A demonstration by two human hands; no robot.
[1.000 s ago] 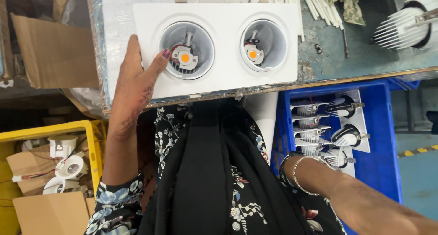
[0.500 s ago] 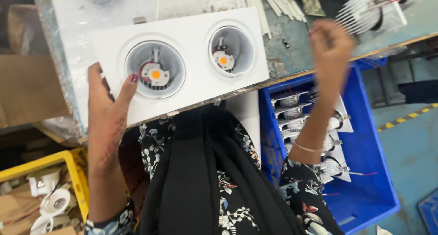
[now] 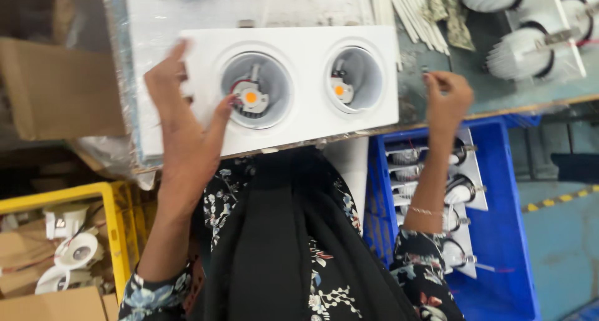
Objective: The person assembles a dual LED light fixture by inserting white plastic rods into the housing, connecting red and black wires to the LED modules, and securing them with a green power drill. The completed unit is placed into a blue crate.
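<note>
A white rectangular double downlight housing (image 3: 299,46) lies on the workbench, with two round recesses, each holding a small lamp module with an orange dot. My left hand (image 3: 184,131) lies flat on the housing's left end, thumb at the rim of the left recess. My right hand (image 3: 446,99) is raised just right of the housing, over the bench edge, with the fingertips pinched together; whether something small sits between them I cannot tell.
A blue crate (image 3: 499,233) with several white fixtures sits below right. A yellow crate (image 3: 115,221) with white lamp parts and cardboard is at lower left. White finned heat sinks (image 3: 524,53) and a bundle of white sticks (image 3: 405,15) lie on the bench. A cardboard box (image 3: 56,90) stands left.
My right hand has come up from the blue crate to the bench edge beside the housing. My left hand stays on the housing's left end; the view has shifted.
</note>
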